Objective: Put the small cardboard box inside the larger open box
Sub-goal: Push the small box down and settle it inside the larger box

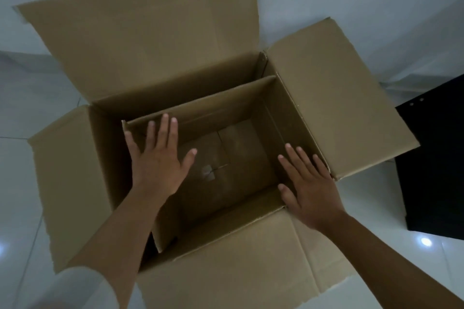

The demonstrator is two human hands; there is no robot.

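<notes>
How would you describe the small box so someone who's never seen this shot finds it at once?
Start at the large cardboard box with four flaps splayed on the white floor. Nested inside it, toward its right wall, sits the small cardboard box, open-topped, between the left hand and right hand. Unlike its host, it shows no spread flaps, and a taped bottom seam.

No readable text

Nothing legible is showing on the plain brown cardboard large box (326,98) or the smaller open brown cardboard box (226,105) beyond the spread fingertips; no labels, brands or numbers.
</notes>
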